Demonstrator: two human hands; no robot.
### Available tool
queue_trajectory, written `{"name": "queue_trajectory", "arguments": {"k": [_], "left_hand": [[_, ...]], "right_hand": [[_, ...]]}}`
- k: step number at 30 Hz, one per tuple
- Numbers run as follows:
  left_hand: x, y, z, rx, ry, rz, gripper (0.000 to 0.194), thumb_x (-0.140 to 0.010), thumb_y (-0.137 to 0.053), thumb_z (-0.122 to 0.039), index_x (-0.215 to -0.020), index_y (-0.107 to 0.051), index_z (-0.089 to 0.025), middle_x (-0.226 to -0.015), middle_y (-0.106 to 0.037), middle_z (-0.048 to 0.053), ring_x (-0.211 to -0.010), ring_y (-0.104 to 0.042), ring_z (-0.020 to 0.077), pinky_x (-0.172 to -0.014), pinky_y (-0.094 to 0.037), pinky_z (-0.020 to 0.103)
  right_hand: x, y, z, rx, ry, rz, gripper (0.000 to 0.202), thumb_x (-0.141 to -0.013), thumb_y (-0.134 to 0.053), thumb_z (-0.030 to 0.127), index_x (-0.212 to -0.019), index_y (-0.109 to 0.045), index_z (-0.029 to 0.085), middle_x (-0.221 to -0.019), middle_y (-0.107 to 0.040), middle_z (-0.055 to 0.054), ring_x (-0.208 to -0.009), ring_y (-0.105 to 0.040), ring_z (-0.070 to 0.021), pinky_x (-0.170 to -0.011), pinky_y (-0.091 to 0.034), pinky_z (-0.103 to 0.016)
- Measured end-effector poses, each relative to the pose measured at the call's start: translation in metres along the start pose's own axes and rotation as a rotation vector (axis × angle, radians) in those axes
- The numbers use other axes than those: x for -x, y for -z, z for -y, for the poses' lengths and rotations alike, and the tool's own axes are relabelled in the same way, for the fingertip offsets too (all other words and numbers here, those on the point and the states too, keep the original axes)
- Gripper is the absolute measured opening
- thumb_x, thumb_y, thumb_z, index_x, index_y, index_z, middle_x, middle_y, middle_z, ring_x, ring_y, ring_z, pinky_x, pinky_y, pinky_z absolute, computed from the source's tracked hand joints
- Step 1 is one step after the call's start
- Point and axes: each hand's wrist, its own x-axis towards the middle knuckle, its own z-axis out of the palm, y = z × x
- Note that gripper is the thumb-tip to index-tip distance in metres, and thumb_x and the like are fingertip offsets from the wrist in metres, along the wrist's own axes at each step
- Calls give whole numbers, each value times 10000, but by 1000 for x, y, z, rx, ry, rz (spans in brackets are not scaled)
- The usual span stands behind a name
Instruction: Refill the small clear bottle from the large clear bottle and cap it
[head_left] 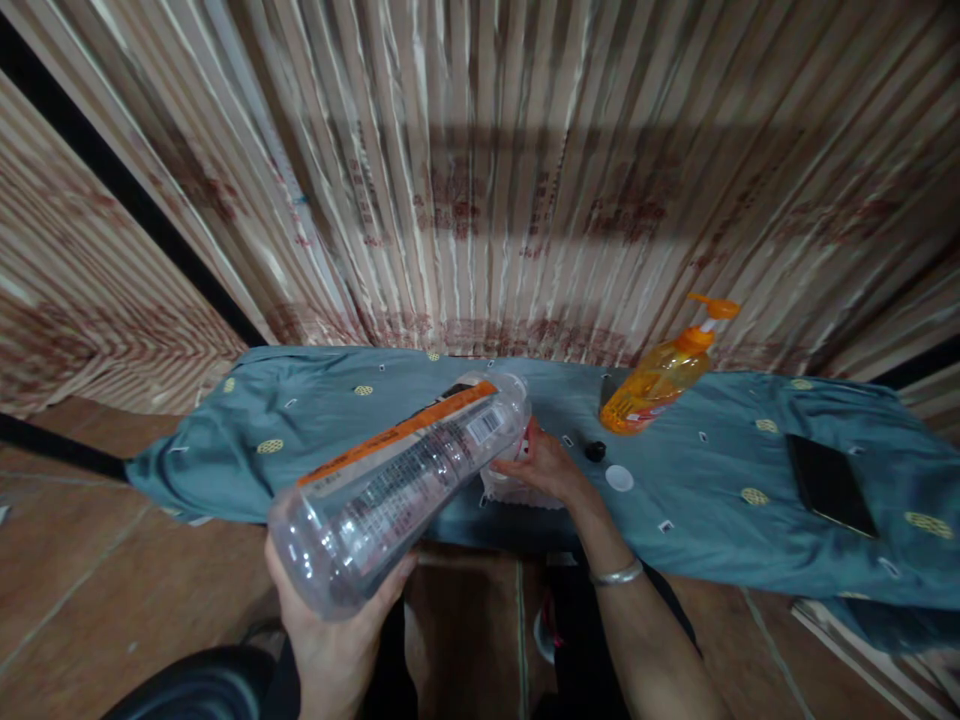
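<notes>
My left hand (330, 640) is wrapped round the base of a large clear plastic bottle (405, 490) with an orange-edged label. The bottle is tilted, its base raised towards me and its neck end pointing away to the right over the bench. Beneath the neck end, my right hand (544, 463) closes round a small container (502, 482), pale with some red on it. The big bottle covers most of that container, so its shape and opening are hidden. Just right of my right hand lie a black cap (595, 451) and a white disc (619, 478).
A pump bottle (660, 380) of orange liquid stands at the back right. A flat black device (831, 484) lies farther right on the blue-green cloth (720, 500). Pleated curtains (525, 200) hang behind the bench. A round black object (202, 685) is at lower left.
</notes>
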Motion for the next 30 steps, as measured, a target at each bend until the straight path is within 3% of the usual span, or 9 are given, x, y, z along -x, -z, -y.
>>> {"name": "queue_trajectory", "arguments": {"k": [17, 25, 30], "left_hand": [[3, -5, -12, 17, -21, 15, 1083, -472, -929, -274, -1421, -407, -257, -1399, -491, 141, -1162, -584, 307, -899, -550, 410], [3, -3, -10, 11, -12, 7, 1108, -456, -938, -287, -1425, -403, -250, -1434, -467, 152, -1231, -542, 333, -961, -517, 449], [1, -2, -8, 32, -11, 14, 1109, -456, -938, -293, -1425, -401, -245, -1401, -490, 155, -1164, -588, 324, -904, -550, 428]], "right_hand": [[-2, -3, -4, 5, 16, -8, 695, -669, -793, 421, -1237, -476, 178, -1077, -720, -94, -976, -703, -278, -815, -525, -347], [1, 1, 3, 1, 1, -7, 695, -681, -804, 385, -1262, -475, 189, -1095, -714, -93, -980, -702, -271, -815, -523, -347], [1, 1, 2, -19, 2, 8, 706, -686, -800, 401, -1276, -467, 201, -1118, -707, -83, -1014, -691, -271, -843, -516, -355]]}}
